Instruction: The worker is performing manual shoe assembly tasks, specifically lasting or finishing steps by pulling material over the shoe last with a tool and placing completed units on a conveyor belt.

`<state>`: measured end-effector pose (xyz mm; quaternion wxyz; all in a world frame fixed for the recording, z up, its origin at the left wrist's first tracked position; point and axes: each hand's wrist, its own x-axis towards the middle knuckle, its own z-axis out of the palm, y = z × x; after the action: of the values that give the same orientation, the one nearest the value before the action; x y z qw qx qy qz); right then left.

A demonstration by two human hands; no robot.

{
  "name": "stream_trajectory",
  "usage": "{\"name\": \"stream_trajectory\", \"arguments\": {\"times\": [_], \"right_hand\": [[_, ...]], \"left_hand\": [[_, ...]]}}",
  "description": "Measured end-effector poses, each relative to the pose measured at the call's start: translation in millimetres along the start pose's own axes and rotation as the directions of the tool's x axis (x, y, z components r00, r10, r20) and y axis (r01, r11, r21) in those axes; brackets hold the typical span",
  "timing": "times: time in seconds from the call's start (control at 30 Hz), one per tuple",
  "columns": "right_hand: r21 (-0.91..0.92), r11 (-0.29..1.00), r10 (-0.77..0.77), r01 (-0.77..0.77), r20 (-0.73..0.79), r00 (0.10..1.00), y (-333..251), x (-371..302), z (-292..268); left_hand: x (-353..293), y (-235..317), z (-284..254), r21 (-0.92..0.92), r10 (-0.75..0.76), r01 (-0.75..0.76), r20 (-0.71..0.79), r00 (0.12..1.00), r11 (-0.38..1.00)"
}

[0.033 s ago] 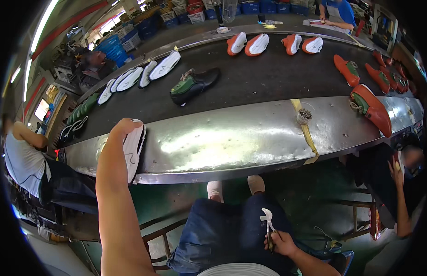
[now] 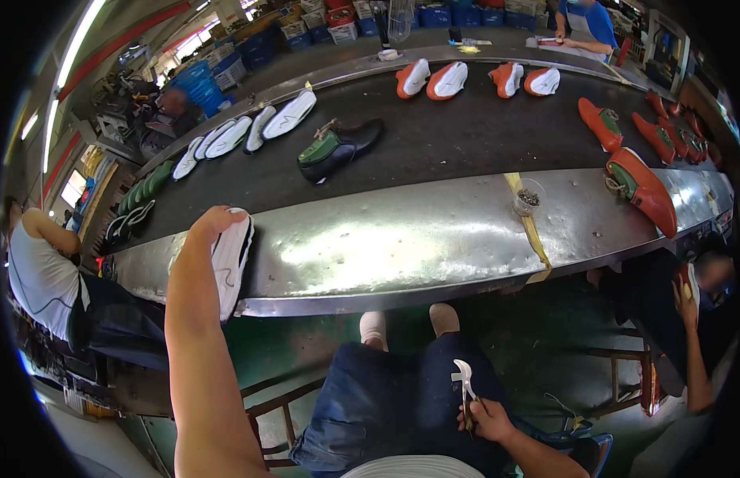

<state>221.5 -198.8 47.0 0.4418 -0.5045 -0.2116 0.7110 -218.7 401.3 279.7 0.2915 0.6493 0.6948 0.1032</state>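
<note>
My left hand reaches out to the metal ledge and grips the far end of a shoe. Its white sole faces up, and its near end reaches the ledge's front edge. Over my thigh, my right hand is closed round the handles of a pair of lasting pincers, whose pale curved head points away from me. A black shoe with a green last lies on the dark belt beyond the ledge. Toward the right, an orange-red shoe with a green last rests on the ledge.
A clear cup of small metal bits stands on the ledge by yellow tape. White-soled shoes and orange ones line the belt. People sit on my left and right; another works across the belt.
</note>
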Motion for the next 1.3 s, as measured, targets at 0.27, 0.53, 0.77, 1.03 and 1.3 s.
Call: {"name": "stream_trajectory", "arguments": {"times": [0.27, 0.53, 0.77, 1.03, 1.3], "right_hand": [[-0.210, 0.976, -0.075, 0.056, -0.083, 0.994, 18, -10, 8], [-0.715, 0.685, -0.252, 0.144, -0.047, 0.966, -28, -35, 50], [-0.719, 0.637, -0.206, 0.278, 0.188, 0.960, -69, -82, 115], [-0.519, 0.840, -0.082, 0.159, 0.168, 0.982, -59, -80, 151], [0.044, 0.996, 0.065, -0.079, 0.252, 0.966, -70, -74, 163]], "left_hand": [[-205, 9, 35, -0.834, 0.456, -0.164, 0.114, 0.883, 0.527], [-387, -27, 254, -0.945, 0.451, -0.029, 0.128, 0.883, 0.326], [-397, -30, 265, -0.945, 0.627, -0.005, 0.214, 0.749, 0.328], [-408, -28, 271, -0.896, 0.587, -0.112, 0.183, 0.789, 0.430], [-410, -27, 259, -0.818, 0.631, -0.261, 0.153, 0.761, 0.513]]}}
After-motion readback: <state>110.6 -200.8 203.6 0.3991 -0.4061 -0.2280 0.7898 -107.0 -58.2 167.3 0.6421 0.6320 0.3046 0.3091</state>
